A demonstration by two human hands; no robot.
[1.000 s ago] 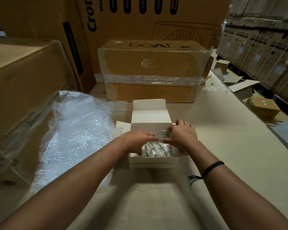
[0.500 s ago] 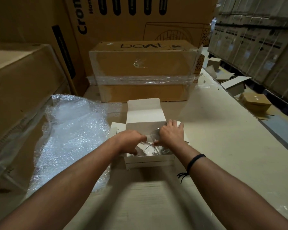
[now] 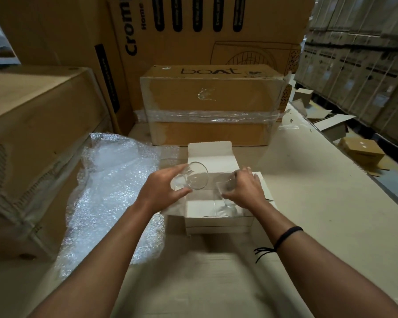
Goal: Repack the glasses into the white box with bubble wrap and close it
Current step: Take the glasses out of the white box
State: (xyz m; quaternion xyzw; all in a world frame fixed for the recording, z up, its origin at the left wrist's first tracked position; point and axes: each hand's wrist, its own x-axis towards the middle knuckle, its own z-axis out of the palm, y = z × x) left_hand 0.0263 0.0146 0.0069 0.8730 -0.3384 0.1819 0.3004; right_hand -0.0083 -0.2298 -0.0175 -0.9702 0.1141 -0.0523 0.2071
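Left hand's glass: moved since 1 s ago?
Yes. Against the white box, the glass in the left hand has come up and out: it sat inside the box, and is now held tilted above its left side.

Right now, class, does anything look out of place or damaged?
Nothing looks broken. The left hand and right hand hold bare glasses tilted above the open white box; the bubble wrap lies unused beside it.

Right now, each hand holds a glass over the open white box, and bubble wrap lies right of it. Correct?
No: the head view shows the bubble wrap left of the white box. The left hand holds the left glass, the right hand the right glass.
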